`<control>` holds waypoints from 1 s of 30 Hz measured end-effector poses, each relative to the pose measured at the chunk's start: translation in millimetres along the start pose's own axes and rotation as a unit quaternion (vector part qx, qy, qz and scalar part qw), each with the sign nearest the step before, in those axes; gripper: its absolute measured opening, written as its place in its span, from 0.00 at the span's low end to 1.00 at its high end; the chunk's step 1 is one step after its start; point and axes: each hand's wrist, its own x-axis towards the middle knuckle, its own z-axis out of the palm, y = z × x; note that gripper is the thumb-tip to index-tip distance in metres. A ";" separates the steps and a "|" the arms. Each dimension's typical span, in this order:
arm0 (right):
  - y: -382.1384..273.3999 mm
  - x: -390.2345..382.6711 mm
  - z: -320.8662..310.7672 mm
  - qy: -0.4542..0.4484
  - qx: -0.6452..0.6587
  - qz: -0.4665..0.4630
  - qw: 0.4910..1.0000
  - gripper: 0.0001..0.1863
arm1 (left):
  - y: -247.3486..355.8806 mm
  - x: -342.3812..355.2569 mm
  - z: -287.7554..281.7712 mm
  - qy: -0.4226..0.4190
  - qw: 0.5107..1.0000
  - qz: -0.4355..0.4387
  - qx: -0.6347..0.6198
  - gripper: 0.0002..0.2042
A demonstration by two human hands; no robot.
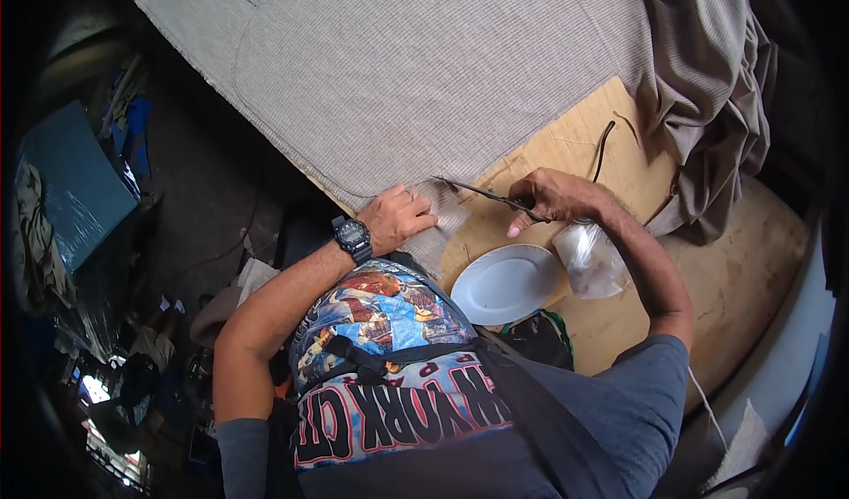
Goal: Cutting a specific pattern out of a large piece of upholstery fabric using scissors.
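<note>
A large grey-beige ribbed fabric [416, 65] lies spread over the wooden tabletop [566, 149], with faint curved lines drawn on it. My left hand [398, 216], with a dark watch at the wrist, has its fingers curled down on the fabric's near corner, gripping it. In my right hand [550, 195] is a pair of dark scissors [482, 191]. Their blades point left, with the tips at the fabric's cut edge, just right of my left hand. A narrow flap of fabric [439, 234] hangs from that corner toward my body.
A white oval plate [504, 284] and a clear plastic bag [591, 264] with pale contents sit below my right hand. Beside the plate is a dark pouch [541, 338]. Bunched fabric [707, 83] drapes at the right. A blue-grey, plastic-wrapped panel [75, 185] stands at the left.
</note>
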 end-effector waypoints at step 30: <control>-9.2 24.5 -37.8 0.069 -0.345 -0.120 0.928 0.25 | 11.0 -5.6 -9.4 -0.185 0.980 -0.069 -0.014 0.15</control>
